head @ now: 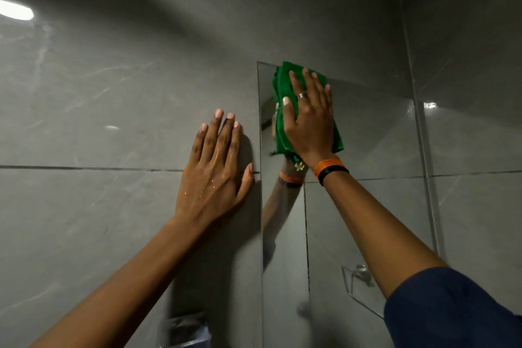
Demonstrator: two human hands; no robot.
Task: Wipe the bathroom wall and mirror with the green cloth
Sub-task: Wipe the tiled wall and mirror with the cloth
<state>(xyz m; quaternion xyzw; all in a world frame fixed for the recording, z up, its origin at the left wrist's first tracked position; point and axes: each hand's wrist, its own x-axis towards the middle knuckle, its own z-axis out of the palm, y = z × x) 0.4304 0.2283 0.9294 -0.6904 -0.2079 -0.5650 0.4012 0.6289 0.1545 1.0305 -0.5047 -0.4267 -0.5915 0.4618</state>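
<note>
Right hand (309,124) presses green cloth (282,121) — mirror (367,135).

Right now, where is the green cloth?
In the head view, the green cloth is pressed flat under the right hand against the mirror's top left corner, right of the left hand.

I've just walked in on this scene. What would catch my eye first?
Probably the bright green cloth, pressed flat by the right hand against the top left corner of the mirror. Next, the left hand, spread flat on the grey wall tile just beside the mirror's edge, glistening with water drops. A light's glare shines on the tile at upper left.
</note>
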